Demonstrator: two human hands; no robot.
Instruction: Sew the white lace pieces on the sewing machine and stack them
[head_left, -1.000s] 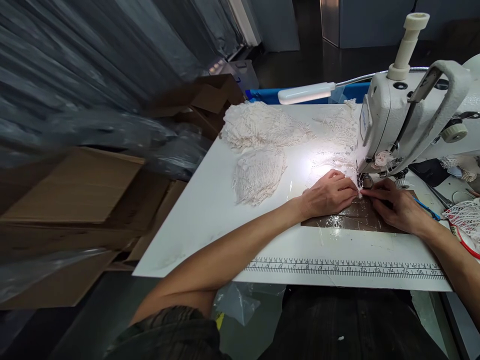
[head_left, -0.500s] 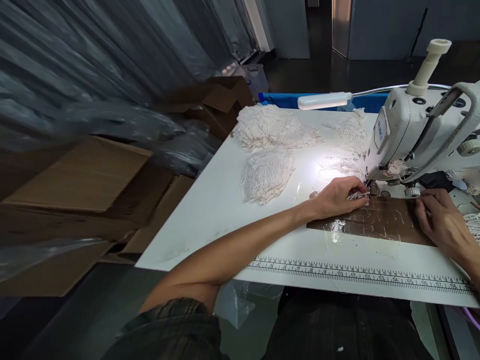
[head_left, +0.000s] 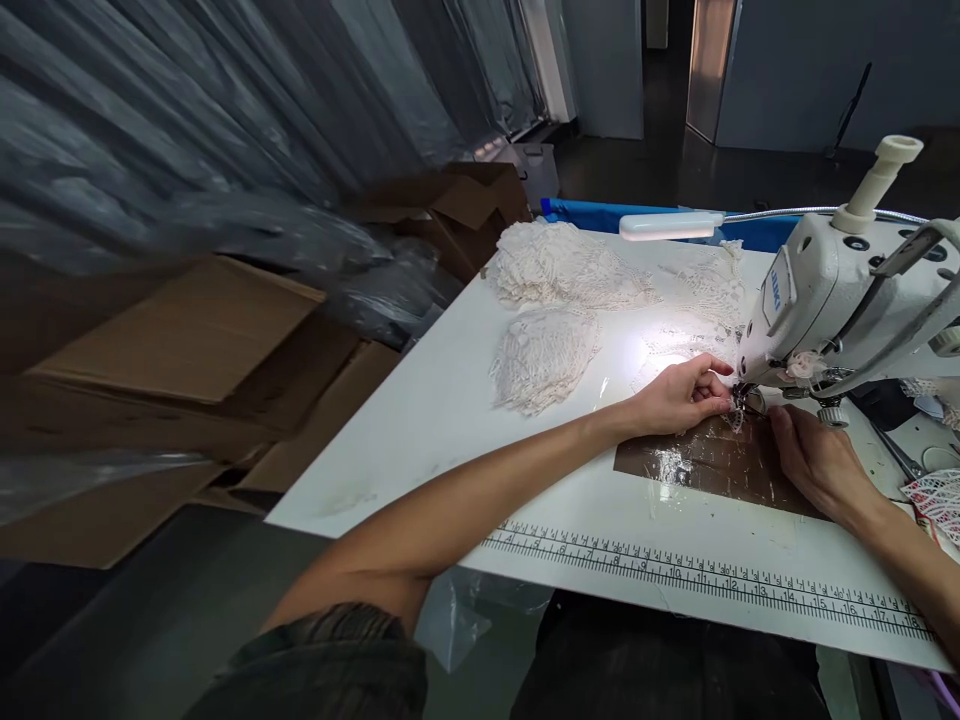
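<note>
My left hand [head_left: 681, 396] pinches a small white lace piece [head_left: 731, 412] right at the needle of the white sewing machine [head_left: 840, 300]. My right hand [head_left: 814, 462] rests on the brown taped patch [head_left: 697, 465] just right of the needle, fingers reaching toward the lace; I cannot tell whether it holds anything. Two piles of white lace pieces [head_left: 544, 350] lie on the white table [head_left: 450, 420] to the left, lit by the machine's lamp [head_left: 670, 225].
A printed ruler [head_left: 705, 578] runs along the table's near edge. Cardboard boxes [head_left: 195, 340] and plastic sheeting stand left of the table. More lace [head_left: 934, 500] and scissors [head_left: 896, 455] lie at the far right. A blue bin edge [head_left: 592, 210] sits behind the table.
My right hand went right, away from the needle, then came back beside it. My left hand stayed at the needle, still pinching the lace. The view shifted slightly.
</note>
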